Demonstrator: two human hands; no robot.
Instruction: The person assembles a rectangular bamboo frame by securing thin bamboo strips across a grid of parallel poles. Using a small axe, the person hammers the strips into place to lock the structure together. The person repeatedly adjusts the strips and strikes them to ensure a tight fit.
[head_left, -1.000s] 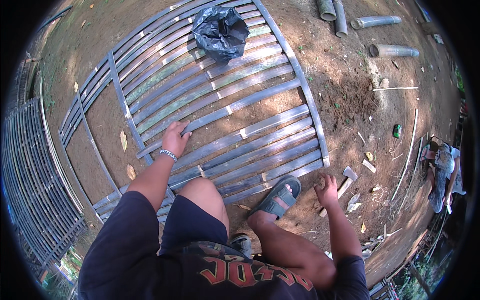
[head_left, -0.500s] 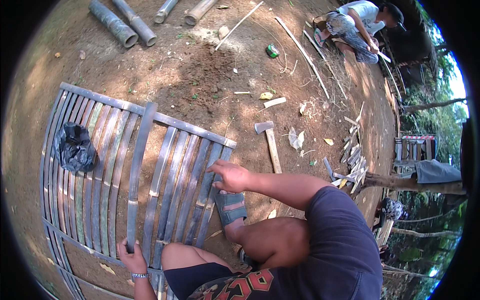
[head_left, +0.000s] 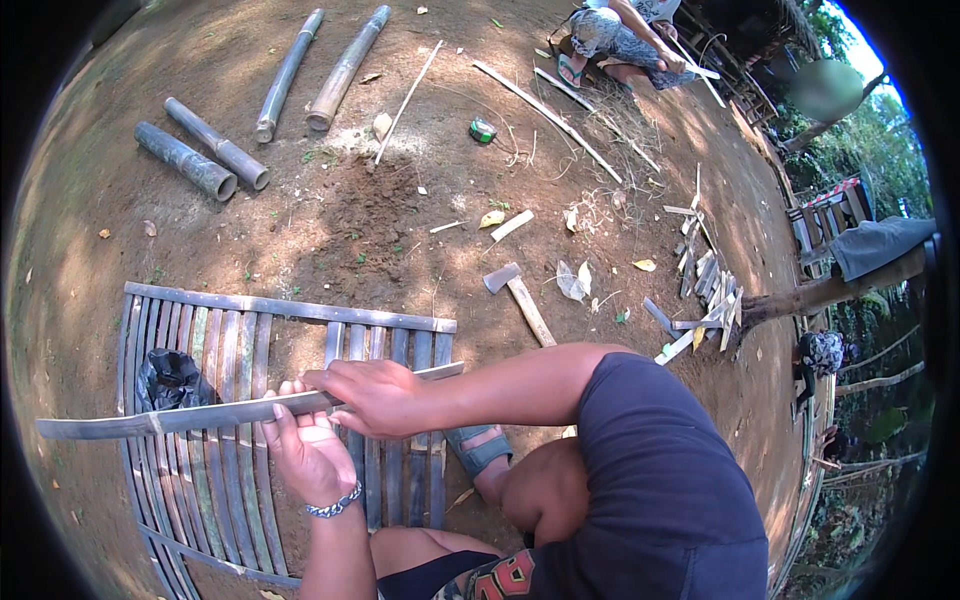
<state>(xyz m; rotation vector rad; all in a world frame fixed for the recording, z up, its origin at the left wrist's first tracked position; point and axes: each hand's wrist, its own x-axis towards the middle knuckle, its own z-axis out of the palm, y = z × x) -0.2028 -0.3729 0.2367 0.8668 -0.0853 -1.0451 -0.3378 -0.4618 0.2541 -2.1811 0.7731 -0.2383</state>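
Observation:
A long bamboo slat (head_left: 205,416) is raised crosswise over a slatted bamboo panel (head_left: 300,310) on the ground. My left hand (head_left: 312,462), palm up, supports the slat from below with its fingers curled around it. Over the top, my right hand (head_left: 378,398) grips the same slat close by. One end of the slat points far left; the other sticks out just past my right wrist. Between the panel's left and right slats is a gap showing bare soil. A crumpled black plastic bag (head_left: 170,382) lies on the panel, partly behind the slat.
A hatchet (head_left: 522,300) with a wooden handle lies on the dirt beyond my right forearm. Several bamboo poles (head_left: 345,70) are at the far left. A green tape measure (head_left: 483,130) and offcuts (head_left: 712,290) lie farther off. Another person (head_left: 620,45) crouches at the far right.
The slat has come up off the panel and swung from lengthwise to crosswise. My right hand has left the panel's right edge and taken hold of the slat beside my left hand.

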